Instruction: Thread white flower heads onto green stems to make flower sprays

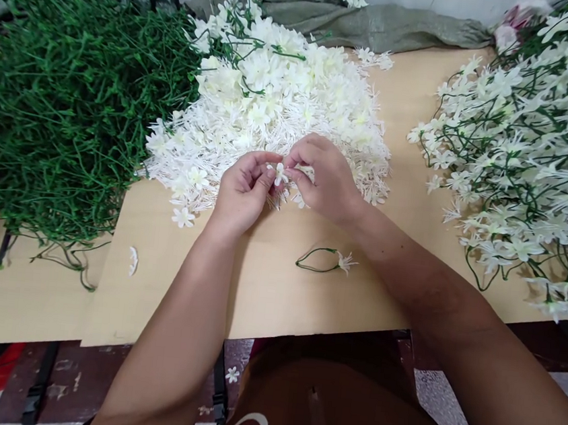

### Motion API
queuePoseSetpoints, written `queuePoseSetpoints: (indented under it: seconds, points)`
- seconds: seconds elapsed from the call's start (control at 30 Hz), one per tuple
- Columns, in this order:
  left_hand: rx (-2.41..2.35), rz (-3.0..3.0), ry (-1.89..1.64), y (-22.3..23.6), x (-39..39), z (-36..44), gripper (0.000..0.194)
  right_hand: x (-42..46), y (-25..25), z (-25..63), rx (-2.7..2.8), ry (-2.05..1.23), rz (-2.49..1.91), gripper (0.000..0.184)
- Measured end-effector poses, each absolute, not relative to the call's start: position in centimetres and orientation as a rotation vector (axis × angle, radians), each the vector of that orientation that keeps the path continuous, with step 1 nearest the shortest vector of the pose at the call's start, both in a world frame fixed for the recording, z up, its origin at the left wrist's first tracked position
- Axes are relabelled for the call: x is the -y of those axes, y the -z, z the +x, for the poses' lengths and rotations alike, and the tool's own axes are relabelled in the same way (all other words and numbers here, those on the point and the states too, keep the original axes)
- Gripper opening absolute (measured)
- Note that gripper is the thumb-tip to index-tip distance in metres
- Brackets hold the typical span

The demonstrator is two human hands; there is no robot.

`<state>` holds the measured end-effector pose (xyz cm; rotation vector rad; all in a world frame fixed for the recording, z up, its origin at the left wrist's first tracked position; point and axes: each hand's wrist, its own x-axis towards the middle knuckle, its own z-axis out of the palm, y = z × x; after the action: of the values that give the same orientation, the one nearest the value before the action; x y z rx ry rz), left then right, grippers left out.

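A small white artificial flower [280,174] is pinched between the fingertips of both hands, over the front edge of a heap of white flower heads [296,92]. My left hand [247,185] is closed, thumb and forefinger at the blossom's left side. From the right, my right hand [322,176] is closed too, its thumb and finger at the other side of the flower; another white bit shows under its fingers. On the board in front of my hands lies a green stem [309,265] bent in a loop, with a white flower [344,263] at its end.
To the left is a large pile of green plastic stems [73,96]. At the right lie many white flowers on green stems [531,177]. A grey-green cloth [385,27] runs along the back wall. A loose white piece [133,261] rests on the tan board [161,314].
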<state>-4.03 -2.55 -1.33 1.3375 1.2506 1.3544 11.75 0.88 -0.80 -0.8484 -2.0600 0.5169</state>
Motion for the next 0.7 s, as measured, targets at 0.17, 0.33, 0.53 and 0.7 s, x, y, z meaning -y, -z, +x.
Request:
queuePoseSetpoints:
  seconds: [0.17,0.33,0.53,0.7]
  points:
    - [-1.273,1.354,-1.348,1.4,2.6,-3.9,0.018,-0.6,1.1,11.6,2.056,-0.535,-0.844,0.014]
    - [-1.256,1.333,-1.32,1.3,2.6,-3.9,0.018,-0.5,1.5,11.6,2.077,-0.472,-0.832,0.012]
    - [-1.241,1.327,-1.338,1.2,2.6,-3.8,0.022,-0.4,2.0,11.6,2.061,-0.261,-0.766,0.013]
    - [-1.237,1.314,-1.334,1.3,2.5,-3.8,0.026,-0.4,2.4,11.6,2.071,-0.286,-0.754,0.013]
